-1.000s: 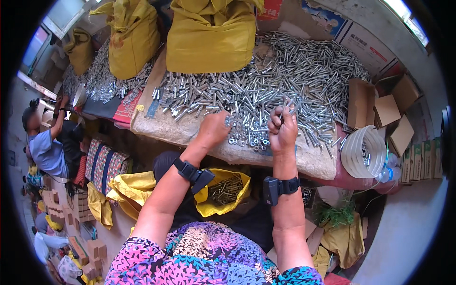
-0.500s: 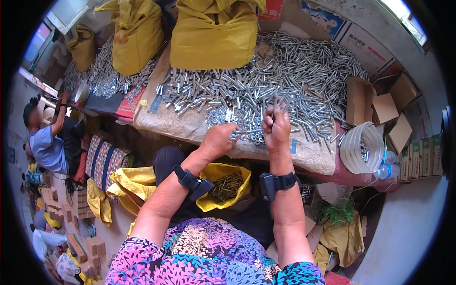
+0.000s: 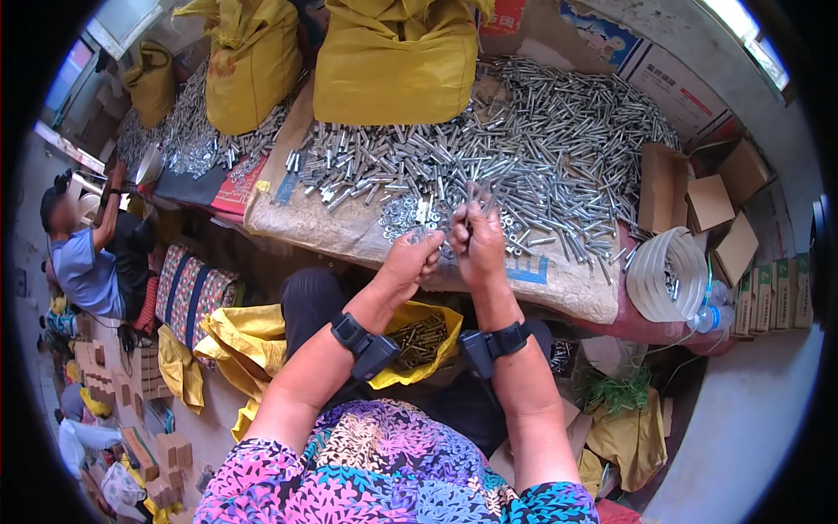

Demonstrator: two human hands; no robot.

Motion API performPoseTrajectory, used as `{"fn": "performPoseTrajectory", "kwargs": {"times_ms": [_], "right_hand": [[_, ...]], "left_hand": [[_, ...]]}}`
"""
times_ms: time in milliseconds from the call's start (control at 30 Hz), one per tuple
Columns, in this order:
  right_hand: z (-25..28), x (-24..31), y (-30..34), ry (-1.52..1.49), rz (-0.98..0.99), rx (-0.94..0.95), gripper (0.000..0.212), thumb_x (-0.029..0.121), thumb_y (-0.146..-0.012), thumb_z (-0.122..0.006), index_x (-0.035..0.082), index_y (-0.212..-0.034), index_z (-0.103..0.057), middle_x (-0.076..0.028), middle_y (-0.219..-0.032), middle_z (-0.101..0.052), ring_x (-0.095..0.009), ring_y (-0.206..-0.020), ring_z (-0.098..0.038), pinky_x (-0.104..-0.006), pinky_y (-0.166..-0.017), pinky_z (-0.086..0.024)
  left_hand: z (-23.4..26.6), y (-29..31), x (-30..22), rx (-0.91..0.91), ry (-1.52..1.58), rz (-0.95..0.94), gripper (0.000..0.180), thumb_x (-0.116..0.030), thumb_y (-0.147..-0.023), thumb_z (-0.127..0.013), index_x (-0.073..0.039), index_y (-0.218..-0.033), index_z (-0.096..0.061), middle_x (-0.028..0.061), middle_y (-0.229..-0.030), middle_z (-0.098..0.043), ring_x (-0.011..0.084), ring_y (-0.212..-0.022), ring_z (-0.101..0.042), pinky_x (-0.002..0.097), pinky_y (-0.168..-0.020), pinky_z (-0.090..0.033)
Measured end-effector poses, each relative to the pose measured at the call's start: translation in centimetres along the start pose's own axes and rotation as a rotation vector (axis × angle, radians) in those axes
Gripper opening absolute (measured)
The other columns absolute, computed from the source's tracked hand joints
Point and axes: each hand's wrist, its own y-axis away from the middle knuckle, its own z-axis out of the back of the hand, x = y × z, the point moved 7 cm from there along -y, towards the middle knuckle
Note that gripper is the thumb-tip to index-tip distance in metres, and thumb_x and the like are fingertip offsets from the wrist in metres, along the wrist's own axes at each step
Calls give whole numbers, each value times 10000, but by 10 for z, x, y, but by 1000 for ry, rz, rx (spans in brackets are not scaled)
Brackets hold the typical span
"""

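My left hand is closed, fingertips pinched on small metal washers just in front of the bench edge. Close beside it, my right hand is closed around several silvery bolts, their ends sticking up above the fingers. The two hands nearly touch at the fingertips; whether one bolt passes between them is too small to tell. Behind my left hand lies a patch of loose washers and nuts. A large heap of metal bolts and sleeves spreads beyond. Below my wrists, an open yellow sack holds yellowish bolts.
Full yellow sacks stand at the back of the bench. To the right are a white plastic tub, open cardboard boxes and a plastic bottle. A co-worker sits at far left, near a patterned cushion.
My right hand has moved left and a little nearer to me, bolts still in it. My left hand has shifted slightly; the gap between the hands has narrowed.
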Motion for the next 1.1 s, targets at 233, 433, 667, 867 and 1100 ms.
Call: {"fn": "performPoseTrajectory", "kwargs": {"times_ms": [233, 433, 667, 867, 1100], "right_hand": [[4, 8, -2, -121, -17, -36, 296, 97, -932, -425, 144, -1224, -409, -21, -854, -541, -66, -643, -496, -214, -507, -413], [8, 16, -3, -61, -24, -26, 320, 80, -931, -420, 127, -1247, -408, -18, -863, -531, -71, -683, -509, -218, -525, -445], [7, 20, -3, 49, 26, -124, 266, 153, -954, -494, 68, -1197, -427, -55, -876, -589, -96, -686, -591, -191, -475, -435], [13, 21, -4, 200, 60, -99, 173, 190, -954, -506, 74, -1069, -449, -80, -845, -635, -80, -626, -589, -169, -437, -390], [2, 26, -1, 346, 177, -65, 134, 158, -953, -502, 63, -1025, -442, -87, -835, -639, -53, -508, -520, -172, -419, -398]], "left_hand": [[12, -13, -3, -136, 506, 156, 166, -242, -896, -573, -94, -871, -503, 10, -737, -554, 89, -584, -523, 171, -341, -339], [27, -38, -27, -57, 145, 10, 148, -201, -847, -653, -115, -836, -534, -34, -659, -509, 49, -541, -478, 173, -362, -301], [10, -59, -80, -368, -1020, -473, 358, -313, -726, -738, 13, -817, -620, 162, -718, -646, 300, -661, -632, 374, -610, -494], [-7, -71, -85, -414, -1442, -416, 426, -370, -713, -713, 25, -851, -632, 258, -804, -629, 405, -786, -624, 435, -676, -498], [22, -66, -73, -339, -849, -405, 203, -211, -770, -621, -9, -782, -631, 151, -696, -641, 225, -582, -625, 348, -526, -496]]}}
